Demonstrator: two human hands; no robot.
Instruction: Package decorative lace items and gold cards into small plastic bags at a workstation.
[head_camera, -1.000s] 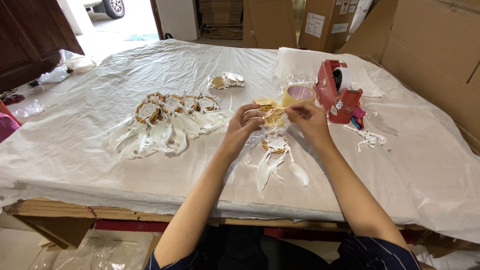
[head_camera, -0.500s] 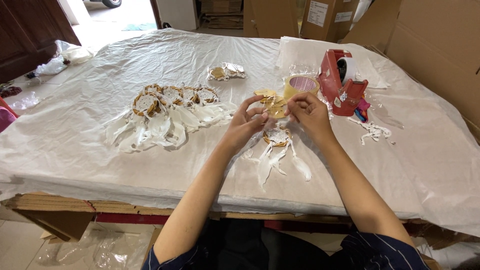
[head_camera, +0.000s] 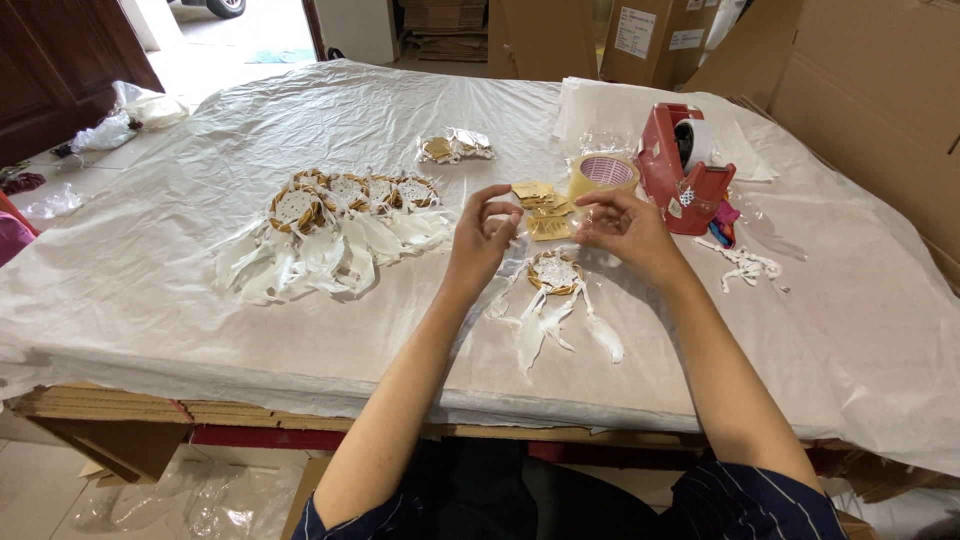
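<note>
My left hand (head_camera: 484, 238) and my right hand (head_camera: 628, 226) hover a hand's width apart above the white sheet, each with thumb and forefinger pinched. Whether a thin thread runs between them is too fine to tell. A gold paper tag (head_camera: 548, 229) shows between the two hands, in front of a small pile of gold tags (head_camera: 538, 193). Just below the hands lies a small round dreamcatcher (head_camera: 555, 272) with white feathers fanned toward me.
A row of several feathered dreamcatchers (head_camera: 345, 195) lies at the left. A tan tape roll (head_camera: 603, 172) and a red tape dispenser (head_camera: 686, 168) stand behind my right hand. Clear packets (head_camera: 455, 147) lie farther back. Cardboard boxes (head_camera: 870, 90) line the right side.
My hands, pressed together on a gold tag earlier, have drawn apart sideways. The view has shifted slightly closer over the table.
</note>
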